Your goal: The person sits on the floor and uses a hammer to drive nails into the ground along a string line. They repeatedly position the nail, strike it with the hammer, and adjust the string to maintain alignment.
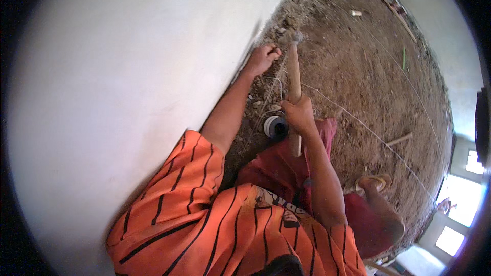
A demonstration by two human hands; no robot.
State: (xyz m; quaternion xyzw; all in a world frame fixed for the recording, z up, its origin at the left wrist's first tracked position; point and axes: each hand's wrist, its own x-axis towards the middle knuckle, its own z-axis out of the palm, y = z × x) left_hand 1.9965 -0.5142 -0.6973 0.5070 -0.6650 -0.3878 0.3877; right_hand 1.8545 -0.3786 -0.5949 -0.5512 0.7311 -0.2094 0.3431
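In my right hand is a hammer, gripped low on its pale wooden handle. Its metal head points away from me, just above the dirt and to the right of my left hand. My left hand is closed low beside the white wall, near the wall's foot. Whatever its fingers pinch, if anything, is too small to make out. A spool of white string lies on the soil by my right wrist. From near there a white string stretches across the ground to the right.
Bare brown soil covers the floor, with loose stones along the wall. A wooden stick lies right of the string, and my sandalled foot stands below it. Against the far right wall rest wooden lengths; a green strip lies nearby.
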